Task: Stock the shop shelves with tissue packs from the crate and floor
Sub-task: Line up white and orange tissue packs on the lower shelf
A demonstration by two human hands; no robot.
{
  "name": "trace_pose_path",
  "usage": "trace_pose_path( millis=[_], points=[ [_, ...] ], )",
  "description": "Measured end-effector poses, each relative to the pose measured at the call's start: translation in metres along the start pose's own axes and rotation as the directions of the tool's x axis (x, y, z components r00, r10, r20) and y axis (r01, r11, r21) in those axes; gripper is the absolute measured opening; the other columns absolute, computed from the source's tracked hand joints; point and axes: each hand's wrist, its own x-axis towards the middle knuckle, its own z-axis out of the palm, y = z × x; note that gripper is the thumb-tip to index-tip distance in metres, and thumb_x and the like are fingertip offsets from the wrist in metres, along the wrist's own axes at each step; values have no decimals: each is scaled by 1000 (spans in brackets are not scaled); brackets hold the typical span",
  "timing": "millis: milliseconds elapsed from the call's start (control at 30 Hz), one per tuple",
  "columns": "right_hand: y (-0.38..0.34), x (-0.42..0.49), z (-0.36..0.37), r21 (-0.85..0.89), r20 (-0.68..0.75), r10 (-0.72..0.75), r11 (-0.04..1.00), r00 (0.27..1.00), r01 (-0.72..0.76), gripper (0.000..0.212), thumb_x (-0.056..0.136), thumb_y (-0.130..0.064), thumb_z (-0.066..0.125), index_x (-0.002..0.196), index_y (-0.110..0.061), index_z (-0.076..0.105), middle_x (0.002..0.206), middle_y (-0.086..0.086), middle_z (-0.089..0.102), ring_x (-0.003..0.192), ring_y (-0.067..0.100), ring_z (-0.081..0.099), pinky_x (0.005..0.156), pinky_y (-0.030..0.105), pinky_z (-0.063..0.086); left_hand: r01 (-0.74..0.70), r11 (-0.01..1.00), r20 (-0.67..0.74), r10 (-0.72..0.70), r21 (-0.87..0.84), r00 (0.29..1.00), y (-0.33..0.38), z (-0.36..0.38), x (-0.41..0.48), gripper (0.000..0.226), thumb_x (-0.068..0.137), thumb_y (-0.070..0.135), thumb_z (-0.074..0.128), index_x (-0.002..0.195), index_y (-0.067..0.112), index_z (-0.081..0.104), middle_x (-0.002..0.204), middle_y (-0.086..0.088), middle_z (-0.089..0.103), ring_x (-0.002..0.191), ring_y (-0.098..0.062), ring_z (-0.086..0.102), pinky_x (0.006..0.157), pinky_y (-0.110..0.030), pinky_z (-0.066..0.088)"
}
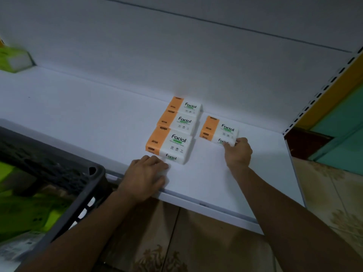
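Three orange-and-white Facial tissue packs [177, 122] in a row front to back on white metal shelf [78, 107] | fourth orange-and-white pack [220, 129] just right, apart | right hand [238, 154] pinching its near right corner | left hand [145, 177] bent-fingered on shelf's front edge, grip unclear | dark grey plastic crate [59, 173] at left

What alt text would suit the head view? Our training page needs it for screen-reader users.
A person's right hand grips the front edge of an orange-and-white tissue pack on a white shelf, beside a row of three matching packs. The left hand rests on the shelf by the nearest one; a dark crate sits at left.
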Motion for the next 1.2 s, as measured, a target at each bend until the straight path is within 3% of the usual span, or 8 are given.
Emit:
trace_pose_path(
  millis=[100, 367, 500, 633, 767, 900, 1100, 1200],
  points=[
    [-2, 16, 5, -6, -25, -3, 1000, 1000, 3, 34, 84, -17, 66, 110, 3, 56, 114, 21, 61, 109, 36, 57, 89, 41, 48, 4, 1000, -26, -5, -19, 1000, -6, 1, -1, 46, 76, 42, 39, 101, 19, 71, 95, -1, 70, 83, -22, 65, 68, -40, 52],
    [-25, 34, 17, -32, -2, 49, 998, 999, -49, 29, 87, -16, 62, 106, 5, 66, 108, 24, 67, 105, 37, 61, 86, 35, 47, 57, 994, -23, -59, -89, 998, -7, 6, 0, 55, 74, 47, 33, 110, 22, 66, 104, 3, 64, 96, -17, 58, 82, -33, 37],
    [-30, 33, 23, 141, 21, 130, 981, 991, -132, 27, 84, -13, 63, 105, 2, 66, 104, 20, 68, 97, 31, 64, 77, 31, 49, 36, 997, -62, -41, -74, 997, -5, 7, 0, 52, 75, 45, 35, 106, 21, 68, 97, 2, 66, 90, -19, 61, 79, -35, 43],
    [-33, 32, 22, 453, 147, 210, 854, 966, -255, 52, 81, 3, 61, 131, -3, 49, 112, 8, 60, 90, 26, 62, 85, 34, 53, 54, 998, 15, -53, -38, 998, 0, 0, 3, 51, 83, 46, 36, 126, 26, 55, 122, 5, 55, 112, -15, 49, 95, -31, 36],
    [-34, 21, 9, 460, 198, 212, 842, 957, -282, 61, 85, 6, 53, 142, -7, 35, 123, 15, 56, 84, 23, 58, 80, 33, 54, 59, 996, 122, -66, 67, 990, 7, -13, 12, 45, 90, 29, 48, 135, 26, 45, 136, 4, 44, 123, -15, 40, 98, -31, 37],
    [-55, 8, -2, 417, 163, 168, 881, 972, -222, 54, 85, 0, 53, 137, -12, 42, 127, 13, 56, 76, 20, 58, 82, 35, 55, 0, 981, 242, -48, 193, 969, 15, -32, 13, 43, 93, 32, 45, 135, 22, 42, 138, -2, 44, 122, -18, 44, 99, -32, 37],
    [-122, -34, -10, 382, 227, -89, 924, 970, -5, 55, 83, -1, 55, 135, -14, 46, 130, 11, 54, 101, 22, 59, 91, 37, 52, -93, 990, 151, 77, 102, 986, 9, -77, -1, 42, 93, 28, 47, 135, 24, 44, 139, 0, 44, 124, -17, 43, 101, -32, 38],
    [-150, -63, -11, 274, 296, -301, 936, 907, 221, 58, 84, -3, 56, 139, -15, 42, 133, 10, 52, 104, 24, 58, 82, 34, 53, -138, 989, 29, 136, 48, 990, -4, -108, -11, 39, 90, 25, 50, 129, 23, 51, 134, 0, 49, 122, -18, 44, 100, -30, 38]
  ],
)
